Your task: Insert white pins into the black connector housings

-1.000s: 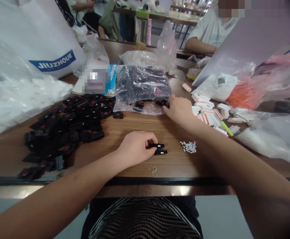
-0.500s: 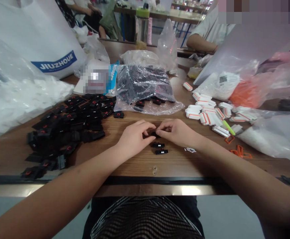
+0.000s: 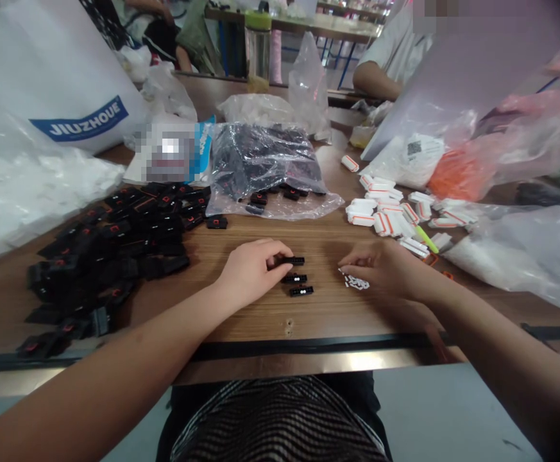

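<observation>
My left hand (image 3: 255, 269) is closed on one end of a slim black connector housing (image 3: 297, 261), whose other end sticks out past the fingertips. Just below it, two similar black housings, an upper one (image 3: 296, 279) and a lower one (image 3: 302, 291), lie on the wood, each showing white dots. My right hand (image 3: 380, 266) is over a small pile of tiny white pieces (image 3: 357, 282). Its thumb and finger are pinched together, with what looks like one white bit at the tips.
Black housings (image 3: 130, 237) are heaped at left, beside a clear bag of more (image 3: 265, 154). White parts with orange strips (image 3: 385, 208) lie at right, near a yellow-green stick (image 3: 426, 239) and plastic bags (image 3: 525, 256). The table edge (image 3: 308, 346) is close; a person's arm (image 3: 376, 80) shows beyond.
My right hand has left the black housing and moved right to the tiny white pieces. My left hand stays on the housing. The view has shifted slightly.
</observation>
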A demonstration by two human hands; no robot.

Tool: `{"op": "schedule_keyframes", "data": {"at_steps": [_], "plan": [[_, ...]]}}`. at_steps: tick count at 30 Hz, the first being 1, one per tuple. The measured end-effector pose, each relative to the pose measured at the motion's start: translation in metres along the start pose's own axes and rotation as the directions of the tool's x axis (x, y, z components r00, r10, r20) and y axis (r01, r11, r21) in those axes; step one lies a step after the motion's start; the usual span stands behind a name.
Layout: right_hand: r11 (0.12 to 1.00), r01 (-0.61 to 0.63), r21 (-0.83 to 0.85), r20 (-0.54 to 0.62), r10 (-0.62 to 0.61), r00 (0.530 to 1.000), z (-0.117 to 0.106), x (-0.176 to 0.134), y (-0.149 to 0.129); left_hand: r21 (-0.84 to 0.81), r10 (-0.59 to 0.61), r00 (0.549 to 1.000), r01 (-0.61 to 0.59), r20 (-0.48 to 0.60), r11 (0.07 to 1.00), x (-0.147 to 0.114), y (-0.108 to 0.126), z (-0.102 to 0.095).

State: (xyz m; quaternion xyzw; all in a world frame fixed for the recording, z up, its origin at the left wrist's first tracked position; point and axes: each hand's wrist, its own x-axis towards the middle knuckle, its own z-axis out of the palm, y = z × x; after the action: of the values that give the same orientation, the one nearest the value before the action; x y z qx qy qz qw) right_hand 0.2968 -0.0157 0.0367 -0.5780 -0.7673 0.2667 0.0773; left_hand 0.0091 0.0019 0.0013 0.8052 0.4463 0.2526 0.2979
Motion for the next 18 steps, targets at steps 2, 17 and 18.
{"op": "schedule_keyframes", "data": {"at_steps": [2,17,18], "plan": [[0.999,0.030,-0.040,-0.026,-0.031,0.999,0.004,-0.003,-0.003,-0.004,-0.003,1.000,0.003,-0.006,1.000,0.000,0.000,0.000],[0.993,-0.035,0.116,0.025,0.033,0.999,0.005,0.003,0.006,-0.026,-0.005,1.000,0.005,-0.010,1.000,-0.001,-0.001,-0.001],[0.996,-0.038,0.082,-0.001,0.039,0.999,0.007,0.001,0.004,-0.028,-0.008,1.000,0.007,-0.011,1.000,-0.001,-0.001,0.000]]}}
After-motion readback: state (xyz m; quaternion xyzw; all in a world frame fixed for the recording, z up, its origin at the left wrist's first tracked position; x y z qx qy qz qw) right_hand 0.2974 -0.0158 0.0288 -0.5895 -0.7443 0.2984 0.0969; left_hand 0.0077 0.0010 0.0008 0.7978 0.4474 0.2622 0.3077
